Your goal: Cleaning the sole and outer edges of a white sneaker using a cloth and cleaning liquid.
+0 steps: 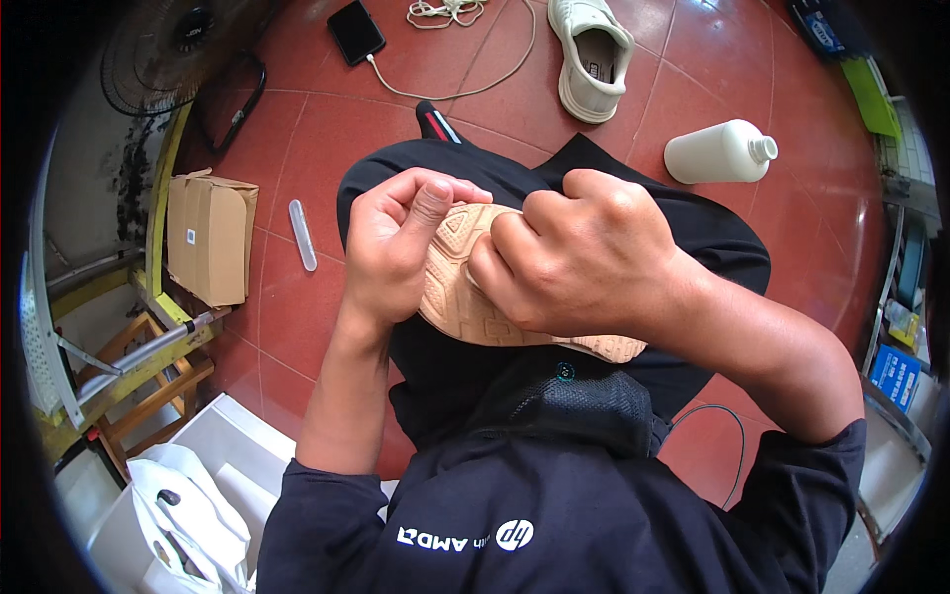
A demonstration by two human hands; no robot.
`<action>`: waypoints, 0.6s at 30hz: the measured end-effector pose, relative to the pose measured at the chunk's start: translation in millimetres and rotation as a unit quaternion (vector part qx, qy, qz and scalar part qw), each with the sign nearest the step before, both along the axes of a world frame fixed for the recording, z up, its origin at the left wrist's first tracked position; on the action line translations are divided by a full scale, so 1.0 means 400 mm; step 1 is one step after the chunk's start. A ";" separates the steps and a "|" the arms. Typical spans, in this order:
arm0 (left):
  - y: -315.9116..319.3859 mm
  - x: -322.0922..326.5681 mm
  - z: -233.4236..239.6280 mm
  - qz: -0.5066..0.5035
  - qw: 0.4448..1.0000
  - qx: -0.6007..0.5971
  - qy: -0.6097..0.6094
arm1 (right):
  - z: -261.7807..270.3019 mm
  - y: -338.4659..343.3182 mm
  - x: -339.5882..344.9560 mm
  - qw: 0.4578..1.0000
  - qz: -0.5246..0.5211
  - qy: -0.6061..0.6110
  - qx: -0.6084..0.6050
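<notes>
A shoe (486, 315) with a patterned tan sole rests over my lap, sole up, its toe end towards the left; its upper is hidden. My left hand (401, 241) grips the edge of that sole, thumb on top and fingers at the far rim. Curled into a fist, my right hand (582, 256) lies on the middle of the sole; whether it pinches something small, I cannot tell. Beyond my knees a white shoe (592, 70) stands upright on the floor.
On the red tiled floor are a white plastic bottle (716, 152) on its side, a phone (356, 32) on a white cable, and a clear narrow plastic piece (303, 235). A cardboard box (211, 237) and a fan (194, 30) stand at left; a white plastic bag (197, 512) lies lower left.
</notes>
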State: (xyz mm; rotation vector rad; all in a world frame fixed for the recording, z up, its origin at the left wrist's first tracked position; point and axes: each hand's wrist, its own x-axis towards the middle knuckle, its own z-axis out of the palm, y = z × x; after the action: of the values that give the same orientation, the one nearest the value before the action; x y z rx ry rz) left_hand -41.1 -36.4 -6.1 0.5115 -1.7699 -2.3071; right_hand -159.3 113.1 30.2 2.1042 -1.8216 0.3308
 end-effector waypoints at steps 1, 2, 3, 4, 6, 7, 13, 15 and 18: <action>-0.001 0.000 -0.005 0.009 1.000 0.007 0.005 | 0.001 0.004 0.001 1.000 0.000 0.001 0.001; -0.003 0.001 -0.011 0.017 1.000 0.014 0.010 | 0.004 0.011 0.006 0.999 -0.028 -0.012 0.025; -0.007 0.003 -0.012 0.017 1.000 0.014 0.009 | 0.009 0.018 0.011 0.997 -0.056 -0.026 0.049; -0.010 0.006 -0.014 0.007 1.000 0.002 0.008 | 0.020 0.024 0.011 0.992 -0.075 -0.039 0.097; -0.012 0.007 -0.018 -0.003 1.000 -0.011 0.007 | 0.025 0.039 0.007 0.987 -0.088 -0.056 0.123; -0.011 0.006 -0.021 0.004 1.000 0.002 0.016 | 0.027 0.045 0.006 0.981 -0.101 -0.073 0.149; -0.011 0.005 -0.022 0.002 1.000 0.004 0.020 | 0.056 0.064 0.012 0.936 -0.170 -0.160 0.264; -0.011 0.005 -0.019 -0.004 1.000 -0.015 0.012 | 0.063 0.066 0.015 0.915 -0.193 -0.180 0.303; -0.010 0.006 -0.013 -0.002 1.000 -0.024 0.000 | 0.073 0.065 0.023 0.873 -0.243 -0.215 0.364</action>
State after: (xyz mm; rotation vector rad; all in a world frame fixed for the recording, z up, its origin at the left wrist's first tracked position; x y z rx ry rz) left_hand -38.5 -40.3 -11.2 0.5002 -1.8218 -2.2615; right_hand -150.0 139.0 59.6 1.9554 -3.0335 -0.0521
